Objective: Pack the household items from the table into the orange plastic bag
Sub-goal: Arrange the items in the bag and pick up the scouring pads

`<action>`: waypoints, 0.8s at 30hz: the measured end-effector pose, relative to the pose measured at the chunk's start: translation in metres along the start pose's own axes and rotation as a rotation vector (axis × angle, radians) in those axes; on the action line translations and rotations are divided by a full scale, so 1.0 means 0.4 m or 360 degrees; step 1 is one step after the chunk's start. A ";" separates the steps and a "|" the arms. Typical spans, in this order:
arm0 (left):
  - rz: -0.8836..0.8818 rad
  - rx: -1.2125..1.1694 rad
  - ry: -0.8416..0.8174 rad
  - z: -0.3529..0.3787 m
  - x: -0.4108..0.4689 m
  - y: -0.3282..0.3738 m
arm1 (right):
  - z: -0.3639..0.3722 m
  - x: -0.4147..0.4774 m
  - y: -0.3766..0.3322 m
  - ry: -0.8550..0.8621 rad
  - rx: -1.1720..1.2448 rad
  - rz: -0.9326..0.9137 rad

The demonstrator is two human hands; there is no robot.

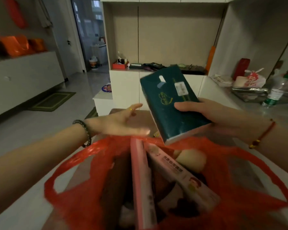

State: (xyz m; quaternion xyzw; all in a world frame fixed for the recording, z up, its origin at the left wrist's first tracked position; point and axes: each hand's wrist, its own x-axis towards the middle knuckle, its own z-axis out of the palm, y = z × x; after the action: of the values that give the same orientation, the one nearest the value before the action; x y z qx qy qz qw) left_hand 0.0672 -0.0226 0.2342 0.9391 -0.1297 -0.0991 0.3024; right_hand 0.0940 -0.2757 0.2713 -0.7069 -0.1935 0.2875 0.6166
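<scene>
The orange plastic bag (pixel 83 188) stands open on the table just below me. Inside it I see two pink boxes (pixel 140 183) standing on edge and a pale rounded item (pixel 192 159). My right hand (pixel 211 113) grips a dark green tissue pack (pixel 171 100), tilted, with its lower end over the bag's far rim. My left hand (pixel 121 123) hovers open, palm up, just beyond the bag's far left rim and touches nothing.
A water bottle (pixel 275 92), a metal tray (pixel 249 92) and a red-printed plastic bag (pixel 254 78) sit on the table at the right. A white cabinet (pixel 126 85) with clutter on its shelf stands ahead. More orange bags (pixel 15 45) rest on a counter at the left.
</scene>
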 end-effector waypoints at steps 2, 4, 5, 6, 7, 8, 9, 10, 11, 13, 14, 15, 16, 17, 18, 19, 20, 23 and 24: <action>-0.0153 0.0962 -0.0099 0.032 -0.044 -0.030 | 0.020 -0.076 0.045 -0.0127 -0.0036 0.0097; -0.0251 0.1506 -0.0059 0.064 -0.065 -0.052 | 0.048 -0.128 0.105 -0.0251 -0.0105 0.0304; -0.0287 0.1531 0.0033 0.074 -0.069 -0.054 | 0.061 -0.145 0.138 -0.0299 -0.0101 0.0425; -0.0333 0.1440 0.0155 0.078 -0.072 -0.056 | 0.076 -0.154 0.169 -0.0328 -0.0061 0.0528; -0.0390 0.1275 0.0277 0.075 -0.074 -0.055 | 0.089 -0.154 0.196 -0.0338 0.0001 0.0616; -0.0431 0.1076 0.0389 0.066 -0.074 -0.052 | 0.103 -0.150 0.218 -0.0318 0.0065 0.0698; -0.0446 0.0876 0.0495 0.056 -0.075 -0.047 | 0.116 -0.140 0.234 -0.0283 0.0112 0.0758; -0.0435 0.0706 0.0592 0.046 -0.075 -0.042 | 0.130 -0.127 0.246 -0.0221 0.0141 0.0778; -0.0417 0.0583 0.0662 0.039 -0.077 -0.034 | 0.143 -0.112 0.255 -0.0127 0.0174 0.0758; -0.0389 0.0460 0.0718 0.030 -0.078 -0.025 | 0.163 -0.075 0.269 0.0157 0.0186 0.0619; -0.0382 0.0437 0.0713 0.027 -0.078 -0.024 | 0.167 -0.058 0.279 0.0299 0.0056 0.0531; -0.0377 0.0434 0.0697 0.025 -0.078 -0.025 | 0.172 -0.046 0.286 0.0386 -0.0152 0.0453; -0.0375 0.0444 0.0665 0.022 -0.080 -0.028 | 0.175 -0.042 0.287 0.0386 -0.0405 0.0412; -0.0377 0.0465 0.0616 0.017 -0.082 -0.031 | 0.172 -0.040 0.287 0.0330 -0.0682 0.0414; -0.0385 0.0496 0.0538 0.011 -0.086 -0.035 | 0.166 -0.042 0.281 0.0228 -0.0964 0.0464; -0.0400 0.0534 0.0428 0.003 -0.090 -0.040 | 0.157 -0.045 0.271 0.0097 -0.1226 0.0528; -0.0428 0.0576 0.0284 -0.008 -0.094 -0.045 | 0.149 -0.051 0.253 -0.0047 -0.1450 0.0583; -0.0578 0.0596 -0.0181 -0.052 -0.093 -0.051 | 0.104 -0.069 0.149 -0.0431 -0.1635 0.0671; -0.0618 0.0560 -0.0247 -0.071 -0.083 -0.048 | 0.077 -0.069 0.104 -0.0522 -0.1561 0.0648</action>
State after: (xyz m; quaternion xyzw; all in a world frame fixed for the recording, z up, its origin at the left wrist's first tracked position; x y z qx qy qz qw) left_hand 0.0467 0.0180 0.2489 0.9741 0.0148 -0.2029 0.0991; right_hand 0.0499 -0.2766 0.2326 -0.8802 -0.2576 0.3834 0.1089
